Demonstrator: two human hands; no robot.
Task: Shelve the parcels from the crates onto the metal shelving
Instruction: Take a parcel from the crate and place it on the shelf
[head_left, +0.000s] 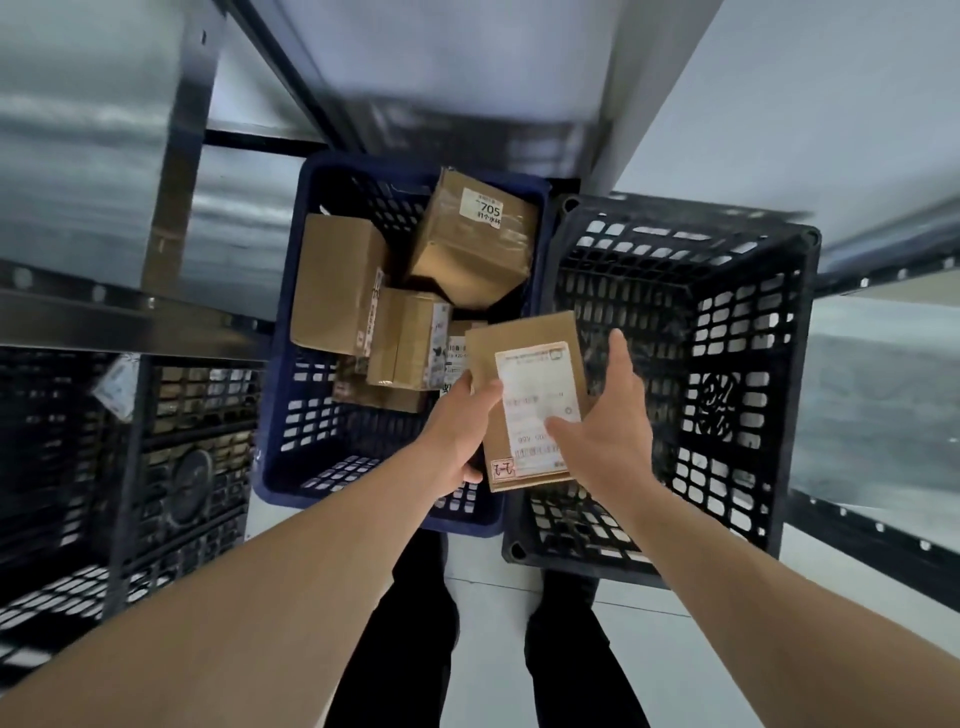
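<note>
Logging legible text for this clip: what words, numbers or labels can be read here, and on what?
"705": on the tilted box in the blue crate.
Characters under it: too blurred.
Shipping label on the held parcel, and its red-edged sticker: print and handwriting blurred, unreadable.
Labels on the lower boxes: too small.
Black crate emblem: not legible.

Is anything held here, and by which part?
The flat cardboard parcel: the left hand pinches its left edge, thumb on top; the right hand rests its thumb on the label, grip unclear.
</note>
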